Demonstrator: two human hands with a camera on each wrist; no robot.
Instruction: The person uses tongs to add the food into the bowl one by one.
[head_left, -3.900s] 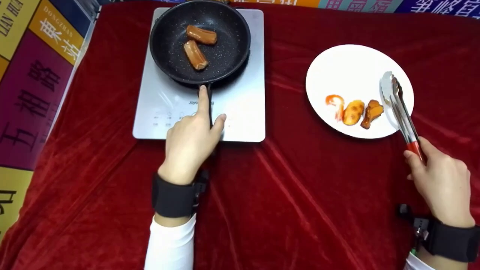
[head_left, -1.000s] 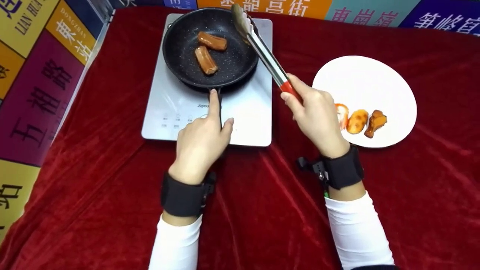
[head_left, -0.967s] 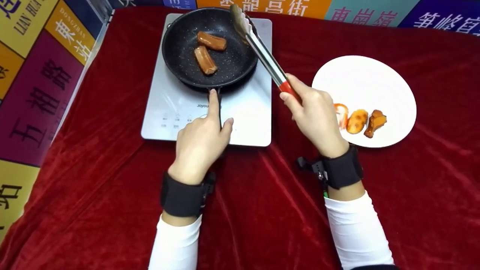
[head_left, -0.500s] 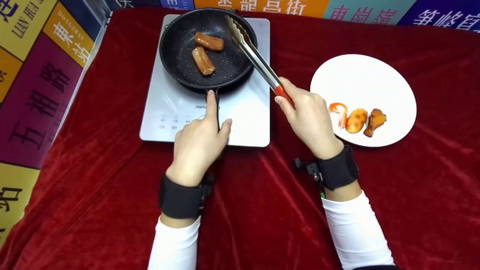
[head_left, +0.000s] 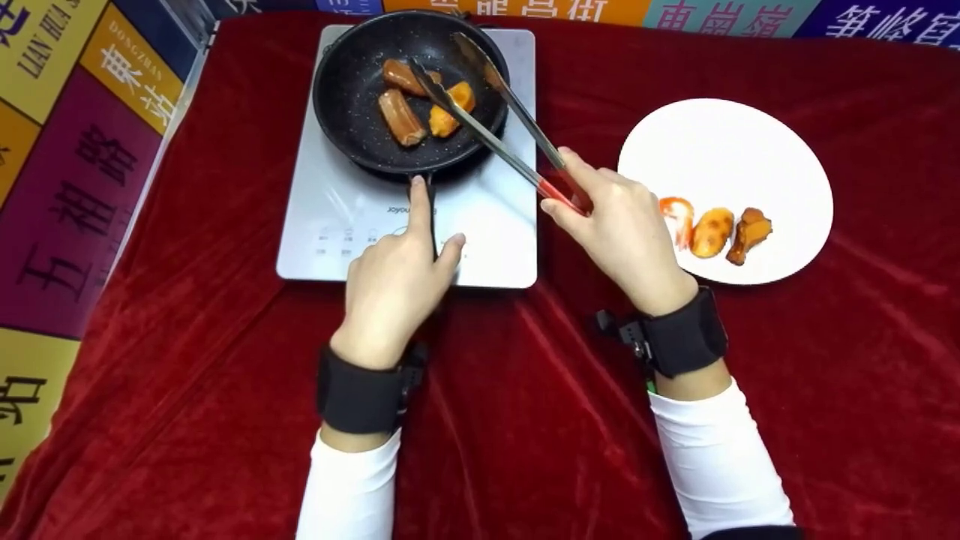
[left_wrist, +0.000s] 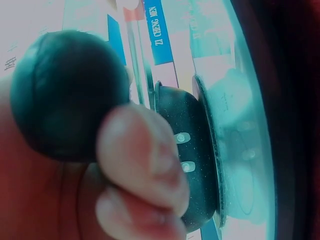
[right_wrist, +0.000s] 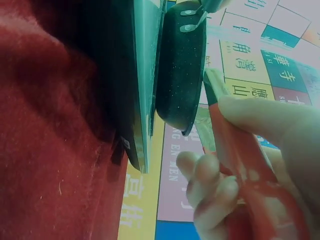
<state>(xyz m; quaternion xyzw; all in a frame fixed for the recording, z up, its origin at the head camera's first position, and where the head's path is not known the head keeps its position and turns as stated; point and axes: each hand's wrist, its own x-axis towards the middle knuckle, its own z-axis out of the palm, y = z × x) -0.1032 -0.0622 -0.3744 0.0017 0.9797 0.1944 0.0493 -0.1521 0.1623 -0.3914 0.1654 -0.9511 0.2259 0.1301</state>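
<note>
My left hand [head_left: 394, 281] grips the black handle [head_left: 433, 232] of a frying pan [head_left: 349, 112], index finger stretched along it. In the left wrist view, curled fingers [left_wrist: 142, 155] lie beside the rounded handle end [left_wrist: 70, 95]. My right hand [head_left: 622, 232] holds metal tongs [head_left: 502, 151] by their red grips [right_wrist: 240, 155]. The tongs' arms are spread over the pan. A yellow-orange food piece [head_left: 442, 122] lies in the pan, one tong arm crossing over it. Left of it are two brown rib-like pieces [head_left: 400, 120], the upper one partly covered by the tong tip.
The pan stands on a flat silver induction cooker [head_left: 495, 247]. To the right, a white plate [head_left: 727, 142] bears a shrimp [head_left: 681, 225], a golden oval piece [head_left: 712, 232] and a brown chunk [head_left: 750, 236]. Red velvet [head_left: 525, 420] covers the table; printed panels [head_left: 60, 195] stand around it.
My right hand has carried the tongs from the plate to the pan. The tongs have spread apart, and the yellow-orange piece now shows in the pan. The left hand keeps its hold.
</note>
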